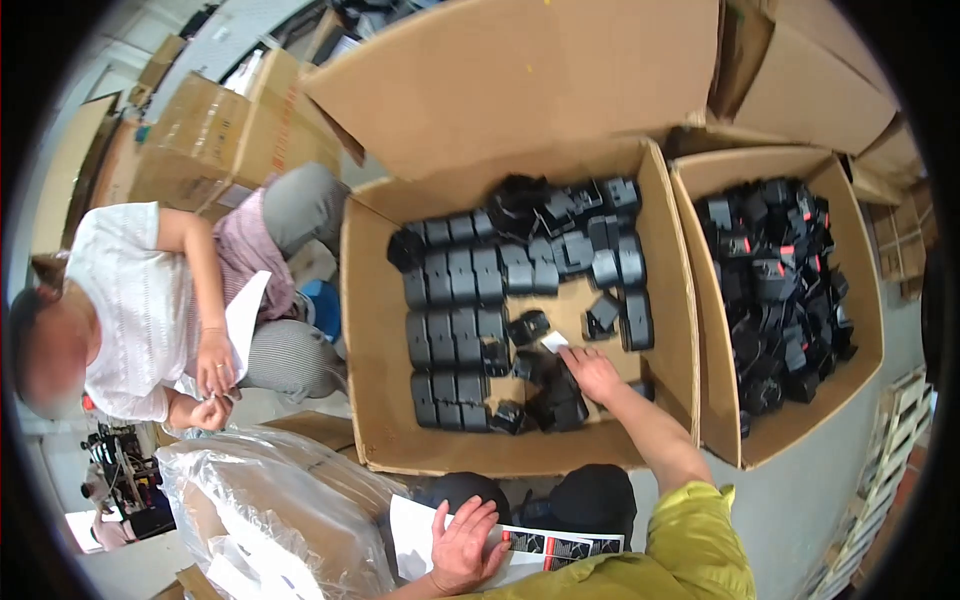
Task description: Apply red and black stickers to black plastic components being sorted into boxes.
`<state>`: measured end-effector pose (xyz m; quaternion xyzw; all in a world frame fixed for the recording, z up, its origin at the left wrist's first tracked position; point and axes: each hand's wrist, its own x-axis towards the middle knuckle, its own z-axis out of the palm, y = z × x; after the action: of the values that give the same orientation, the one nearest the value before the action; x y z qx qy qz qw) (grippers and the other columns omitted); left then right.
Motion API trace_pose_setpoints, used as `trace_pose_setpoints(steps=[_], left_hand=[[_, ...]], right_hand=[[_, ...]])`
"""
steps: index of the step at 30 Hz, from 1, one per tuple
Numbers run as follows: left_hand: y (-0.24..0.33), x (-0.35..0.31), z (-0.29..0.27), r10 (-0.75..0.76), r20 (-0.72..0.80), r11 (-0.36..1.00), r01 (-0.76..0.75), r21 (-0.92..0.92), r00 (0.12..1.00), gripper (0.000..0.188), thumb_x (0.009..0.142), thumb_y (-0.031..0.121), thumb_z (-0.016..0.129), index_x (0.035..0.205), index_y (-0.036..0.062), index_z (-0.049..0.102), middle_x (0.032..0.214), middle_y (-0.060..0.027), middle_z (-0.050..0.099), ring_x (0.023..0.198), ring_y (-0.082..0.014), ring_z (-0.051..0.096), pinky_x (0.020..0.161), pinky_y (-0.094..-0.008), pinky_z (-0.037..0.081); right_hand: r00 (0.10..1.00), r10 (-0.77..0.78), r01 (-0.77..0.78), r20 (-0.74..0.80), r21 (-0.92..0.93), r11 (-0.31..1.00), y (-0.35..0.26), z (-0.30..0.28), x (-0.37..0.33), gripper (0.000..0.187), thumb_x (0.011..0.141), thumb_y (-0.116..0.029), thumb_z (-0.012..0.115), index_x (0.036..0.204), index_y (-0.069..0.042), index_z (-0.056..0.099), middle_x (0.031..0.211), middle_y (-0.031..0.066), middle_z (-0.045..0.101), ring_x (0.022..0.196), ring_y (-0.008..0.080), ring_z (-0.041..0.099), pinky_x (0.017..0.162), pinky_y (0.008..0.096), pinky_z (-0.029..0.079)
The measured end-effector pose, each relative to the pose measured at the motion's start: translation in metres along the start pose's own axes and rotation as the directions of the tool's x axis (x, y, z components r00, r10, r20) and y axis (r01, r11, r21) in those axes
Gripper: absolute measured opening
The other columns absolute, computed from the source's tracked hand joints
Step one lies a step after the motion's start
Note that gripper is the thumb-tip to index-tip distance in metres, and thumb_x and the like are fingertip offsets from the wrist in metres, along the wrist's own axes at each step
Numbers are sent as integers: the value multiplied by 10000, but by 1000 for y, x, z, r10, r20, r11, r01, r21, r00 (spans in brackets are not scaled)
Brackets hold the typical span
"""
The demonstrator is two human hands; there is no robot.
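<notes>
Right fingers (573, 358) pinch a white slip (554, 342), black cases (420, 340) around them; left fingers (472, 518) spread on paper sheets (408, 530). Slip likely light, bendable; hold by edge.

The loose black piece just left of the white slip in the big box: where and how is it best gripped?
Probably grip the loose black piece by opposite edges, coming from above and the upper right: it sits askew, bare cardboard lies there, and rows of black pieces crowd its left. The right hand holds the white slip nearby.
</notes>
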<state>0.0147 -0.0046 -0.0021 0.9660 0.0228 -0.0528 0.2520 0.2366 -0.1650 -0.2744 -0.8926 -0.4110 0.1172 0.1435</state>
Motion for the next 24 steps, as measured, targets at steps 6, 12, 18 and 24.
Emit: trace_pose_setpoints(steps=[6, 12, 18, 24], left_hand=[[4, -9, -6, 7, -16, 1000, -6, 28, 1000, 353, 726, 253, 611, 1002, 43, 547, 1074, -64, 548, 1093, -204, 451, 975, -419, 217], [4, -22, 2, 154, -128, 987, -147, 66, 980, 355, 788, 281, 540, 1045, 37, 523, 1053, -72, 543, 1098, -201, 432, 974, -420, 221], [5, -33, 18, 214, -178, 974, -196, 114, 960, 385, 809, 306, 518, 1098, 54, 484, 1108, -100, 510, 1115, -233, 418, 985, -441, 201], [31, -49, -30, 160, -460, 913, -308, -268, 873, 541, 770, 264, 601, 1194, 20, 371, 1226, -153, 395, 1144, -300, 375, 952, -405, 289]], right_hand=[[857, 473, -318, -204, 514, 797, -34, -118, 0, 756, 635, -165, 688, 1260, -44, 279, 952, 173, 554, 874, 326, 534, 810, 364, 427], [798, 576, -73, -177, 920, 384, -91, -226, -31, 776, 702, -149, 685, 1289, 30, 209, 859, 98, 543, 739, 121, 540, 655, 247, 459], [871, 478, 23, -117, 980, 197, -174, -289, -85, 673, 724, -183, 658, 1264, -19, 291, 794, 55, 526, 690, 89, 473, 624, 215, 406], [874, 481, -81, -72, 953, 291, -211, -313, -139, 667, 739, -223, 639, 1280, -38, 294, 803, 58, 567, 719, 102, 509, 588, 235, 420]])
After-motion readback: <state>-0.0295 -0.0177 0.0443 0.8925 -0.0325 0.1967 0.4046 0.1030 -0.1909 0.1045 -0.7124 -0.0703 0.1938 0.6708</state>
